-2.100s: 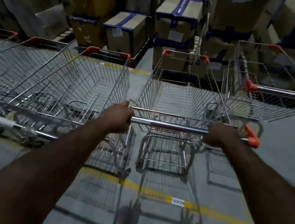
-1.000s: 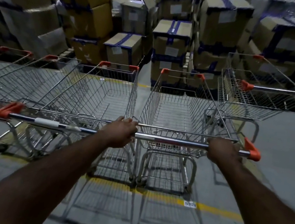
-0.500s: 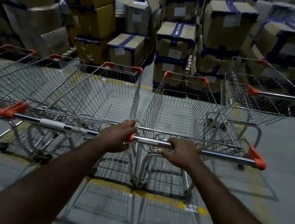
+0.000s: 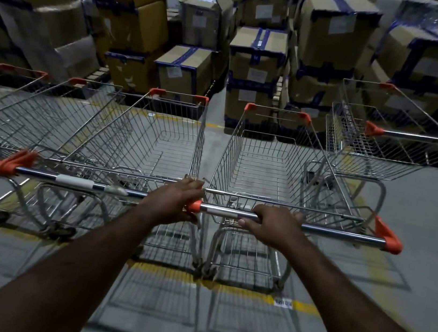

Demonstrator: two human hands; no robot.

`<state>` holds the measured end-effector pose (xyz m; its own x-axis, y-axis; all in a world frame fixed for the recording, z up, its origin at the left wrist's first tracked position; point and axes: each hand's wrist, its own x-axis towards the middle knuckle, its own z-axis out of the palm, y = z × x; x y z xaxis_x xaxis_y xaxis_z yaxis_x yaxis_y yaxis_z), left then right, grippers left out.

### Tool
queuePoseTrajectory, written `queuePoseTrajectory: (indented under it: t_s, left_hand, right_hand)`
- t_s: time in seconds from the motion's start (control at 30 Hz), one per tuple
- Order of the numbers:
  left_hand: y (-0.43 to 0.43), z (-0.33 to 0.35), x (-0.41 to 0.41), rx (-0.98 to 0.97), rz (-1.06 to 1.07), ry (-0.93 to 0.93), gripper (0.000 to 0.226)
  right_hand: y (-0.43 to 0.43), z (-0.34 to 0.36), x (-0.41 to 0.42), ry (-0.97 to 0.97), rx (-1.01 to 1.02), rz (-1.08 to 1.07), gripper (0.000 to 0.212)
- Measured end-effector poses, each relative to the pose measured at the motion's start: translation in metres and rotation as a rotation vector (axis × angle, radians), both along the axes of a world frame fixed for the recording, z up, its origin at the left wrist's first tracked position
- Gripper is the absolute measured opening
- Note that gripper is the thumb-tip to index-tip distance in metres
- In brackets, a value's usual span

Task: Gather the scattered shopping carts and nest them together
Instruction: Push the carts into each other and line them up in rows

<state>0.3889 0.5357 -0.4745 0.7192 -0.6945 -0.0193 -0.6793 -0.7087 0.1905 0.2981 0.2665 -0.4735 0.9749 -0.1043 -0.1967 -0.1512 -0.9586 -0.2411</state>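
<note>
Right hand (image 4: 271,225) is curled round my cart's handle bar (image 4: 343,234); my left hand (image 4: 174,202) grips its left end. My cart (image 4: 265,169) is straight ahead, pointing long-ways at the boxes (image 4: 255,58), beside 1 other cart (image 4: 154,139), not nested.

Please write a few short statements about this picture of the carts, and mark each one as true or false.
1. The right hand grips the handle of the cart in front. True.
2. That cart's basket is full of boxes. False: it is empty.
3. The floor line under the carts is red. False: it is yellow.
4. Cardboard boxes are stacked behind the carts. True.
5. The left hand hangs free. False: it grips the handle's left end, at the orange end cap.
</note>
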Motion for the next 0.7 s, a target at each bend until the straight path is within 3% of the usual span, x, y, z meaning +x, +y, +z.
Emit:
queuePoseTrajectory:
  t_s: [0.33, 0.5, 0.7]
  left_hand:
    - [-0.001, 0.003, -0.003, 0.054, 0.035, 0.063, 0.092]
    - [0.002, 0.001, -0.001, 0.109, 0.006, 0.062, 0.103]
    - [-0.006, 0.003, -0.007, 0.157, 0.048, -0.042, 0.095]
  right_hand:
    - [-0.011, -0.001, -0.008, -0.012, -0.029, 0.012, 0.053]
    - [-0.003, 0.001, -0.015, 0.002, -0.051, 0.035, 0.045]
    - [0.006, 0.001, -0.015, -0.04, -0.081, 0.031, 0.045]
